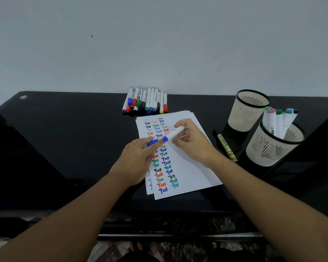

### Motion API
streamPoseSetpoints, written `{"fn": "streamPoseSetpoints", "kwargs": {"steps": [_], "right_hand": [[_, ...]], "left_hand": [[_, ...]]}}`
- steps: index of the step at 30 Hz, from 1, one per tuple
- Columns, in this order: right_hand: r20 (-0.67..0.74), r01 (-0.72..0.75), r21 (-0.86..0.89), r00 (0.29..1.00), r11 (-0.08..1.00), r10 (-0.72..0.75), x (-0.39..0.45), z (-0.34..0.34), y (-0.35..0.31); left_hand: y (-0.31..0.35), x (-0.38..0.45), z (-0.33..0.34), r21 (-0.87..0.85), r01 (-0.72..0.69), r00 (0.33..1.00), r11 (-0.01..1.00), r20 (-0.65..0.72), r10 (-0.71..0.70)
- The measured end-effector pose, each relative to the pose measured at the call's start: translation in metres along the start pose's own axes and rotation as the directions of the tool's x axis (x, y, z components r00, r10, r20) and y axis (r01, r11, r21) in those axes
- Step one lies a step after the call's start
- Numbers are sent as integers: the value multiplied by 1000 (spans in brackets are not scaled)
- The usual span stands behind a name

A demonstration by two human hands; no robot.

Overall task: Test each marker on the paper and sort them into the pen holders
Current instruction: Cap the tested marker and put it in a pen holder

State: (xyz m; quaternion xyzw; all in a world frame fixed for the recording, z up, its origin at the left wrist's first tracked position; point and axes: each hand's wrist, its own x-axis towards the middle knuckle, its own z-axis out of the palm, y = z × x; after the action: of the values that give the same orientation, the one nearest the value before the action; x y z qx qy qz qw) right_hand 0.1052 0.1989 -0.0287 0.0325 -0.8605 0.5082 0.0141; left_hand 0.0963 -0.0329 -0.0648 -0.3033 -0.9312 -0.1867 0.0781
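Hands meet over a stack of white paper [187,167] on a black tabletop [64,133], seen from the head camera. The right hand [192,142] grips a white marker [175,133] with a blue tip end, its fingers [180,124] curled round the barrel and the thumb closed beneath. The left hand [135,161] pinches a blue cap [152,142] between thumb and fingers, which are drawn together on it; cap and marker end sit just beside each other, and whether they touch cannot be told. Both hands hover low over the sheet, which carries columns of the word "Test" in black, red, green and blue.

Behind the paper, by the wall, a row of untested markers [146,101] lies side by side with coloured caps pointing toward the person. To the right of the paper a yellow marker [226,146] lies on the tabletop, near the foot of the holders. Two beige mesh pen holders stand at the right: the far pen holder [244,114] shows no markers above its rim, and the near pen holder [269,148] holds several white markers [278,121] upright with pink, green and blue caps. Both forearms reach in from the lower edge.
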Motion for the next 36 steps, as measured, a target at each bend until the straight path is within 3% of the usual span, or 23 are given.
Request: {"fn": "streamPoseSetpoints", "kwargs": {"steps": [5, 14, 17, 23, 30, 36], "right_hand": [[-133, -16, 143, 991, 990, 35, -8, 14, 0], [-226, -63, 60, 971, 996, 75, -4, 15, 14], [-224, -38, 42, 974, 998, 46, -5, 17, 16], [-161, -191, -34, 970, 981, 183, -5, 16, 7], [-163, -103, -17, 982, 995, 99, -6, 18, 11], [-159, -198, -60, 969, 978, 187, -6, 18, 6]], "left_hand": [[-1, 0, 1, -24, 34, 999, 999, -21, -35], [4, 3, -4, 14, 130, 984, 991, 125, -131], [4, 4, -4, 34, 147, 976, 989, 157, -150], [6, 5, -5, 38, 175, 958, 984, 225, -179], [7, 5, -7, 44, 179, 955, 983, 234, -184], [6, 6, -6, 59, 179, 949, 982, 251, -188]]}}
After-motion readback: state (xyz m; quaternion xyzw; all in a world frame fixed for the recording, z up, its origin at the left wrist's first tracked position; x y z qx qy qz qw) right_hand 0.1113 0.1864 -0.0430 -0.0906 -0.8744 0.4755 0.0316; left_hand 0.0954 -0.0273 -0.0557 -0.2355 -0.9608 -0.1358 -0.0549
